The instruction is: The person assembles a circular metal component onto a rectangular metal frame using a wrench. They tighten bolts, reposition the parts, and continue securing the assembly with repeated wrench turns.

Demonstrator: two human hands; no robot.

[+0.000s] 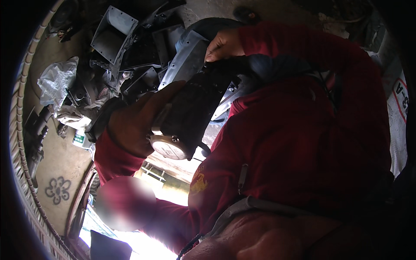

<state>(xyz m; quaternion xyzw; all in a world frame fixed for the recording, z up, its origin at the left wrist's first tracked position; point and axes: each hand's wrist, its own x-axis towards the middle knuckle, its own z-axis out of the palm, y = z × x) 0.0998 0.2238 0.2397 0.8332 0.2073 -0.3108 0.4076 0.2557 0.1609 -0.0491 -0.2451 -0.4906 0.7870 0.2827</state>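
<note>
My left hand (141,115), with a dark band round its wrist, is wrapped round the side of a black housing with a silver round end cap (169,148). The housing lies tilted in front of my red jacket, its round end toward the lower left. At its upper end, my right hand (223,45) is closed, thumb and fingertips pressed together close to the black surface. Whatever those fingertips pinch, if anything, is too small to make out. Beneath and beside the housing shows a grey flanged panel (184,56) with holes along its edge.
Several grey and black flared frames, one a rectangular grey frame (115,34), lie heaped at the upper left. Near them are a crumpled white plastic bag (58,82) and a white container with a green label (80,138). A white printed sack (396,130) stands at right.
</note>
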